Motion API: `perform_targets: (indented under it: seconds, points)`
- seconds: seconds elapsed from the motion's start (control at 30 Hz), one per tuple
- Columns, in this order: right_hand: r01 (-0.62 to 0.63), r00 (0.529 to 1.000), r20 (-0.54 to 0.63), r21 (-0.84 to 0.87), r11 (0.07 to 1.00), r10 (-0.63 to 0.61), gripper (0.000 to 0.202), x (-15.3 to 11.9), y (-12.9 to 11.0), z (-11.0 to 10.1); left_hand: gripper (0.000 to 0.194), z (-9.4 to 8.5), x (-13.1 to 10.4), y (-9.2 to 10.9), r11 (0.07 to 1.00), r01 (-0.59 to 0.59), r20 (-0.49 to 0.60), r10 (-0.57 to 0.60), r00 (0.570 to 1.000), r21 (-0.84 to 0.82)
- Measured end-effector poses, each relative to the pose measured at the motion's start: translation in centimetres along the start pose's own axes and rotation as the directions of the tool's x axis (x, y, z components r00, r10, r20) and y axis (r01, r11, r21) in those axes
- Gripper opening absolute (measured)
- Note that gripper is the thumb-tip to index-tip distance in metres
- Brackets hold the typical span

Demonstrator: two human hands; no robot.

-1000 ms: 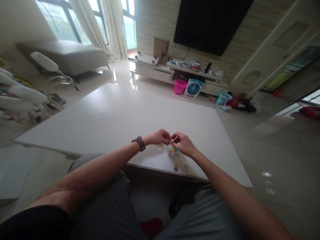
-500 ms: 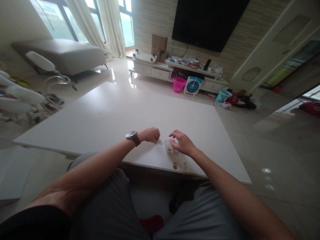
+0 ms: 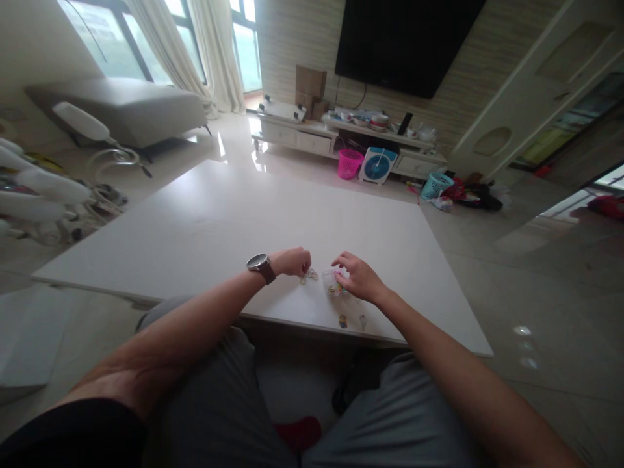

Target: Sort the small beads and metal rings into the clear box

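My left hand [image 3: 296, 261], with a watch [image 3: 258, 262] on its wrist, has its fingers pinched at a small pile of metal rings [image 3: 311, 276]; anything between the fingertips is too small to name. A clear plastic box [image 3: 331, 286] with small colourful pieces inside stands just right of the pile. My right hand [image 3: 359, 277] is over the box's right side, fingers apart, thumb near a pink piece. Closer to the front edge lie a yellow-and-blue figure charm [image 3: 343, 321] and a small metal clasp [image 3: 363, 321].
The white table [image 3: 234, 221] reaches away from my knees. Past it are a pink basket [image 3: 349, 164], a fan [image 3: 377, 165], a turquoise basket [image 3: 435, 186] and a low cabinet [image 3: 312, 143]. White chairs [image 3: 49, 188] stand at the left.
Both hands stay nearly in place. More of the ring pile shows beside my left fingers. The whole view has shifted slightly.
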State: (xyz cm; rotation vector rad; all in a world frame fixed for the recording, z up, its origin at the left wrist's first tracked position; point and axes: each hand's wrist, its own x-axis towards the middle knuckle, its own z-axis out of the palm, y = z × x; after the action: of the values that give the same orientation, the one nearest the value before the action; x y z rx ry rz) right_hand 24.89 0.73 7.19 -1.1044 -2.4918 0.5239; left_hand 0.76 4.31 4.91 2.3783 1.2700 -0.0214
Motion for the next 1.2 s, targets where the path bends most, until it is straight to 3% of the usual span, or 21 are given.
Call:
perform_targets:
  seconds: [0.63, 0.93, 1.2]
  points:
    - [-0.003, 0.999, 0.049, -0.021, 1.000, 0.004, 0.021, 0.2, 0.1, 0.6, 0.015, 0.3, 0.0, -1.7, 0.996, 0.085, -0.079, -0.082, 0.994, 0.030]
    - [0.011, 0.997, 0.080, -0.034, 0.999, -0.008, 0.019, 0.2, 0.3, 0.4, 0.019, 0.5, 0.2, -1.9, 0.992, 0.116, -0.038, -0.114, 0.993, 0.049]
    - [-0.002, 0.970, 0.244, -0.063, 0.998, 0.017, 0.013, -0.3, 1.0, 0.9, 0.019, 0.6, 0.1, -2.1, 0.992, 0.115, -0.023, -0.113, 0.993, 0.051]
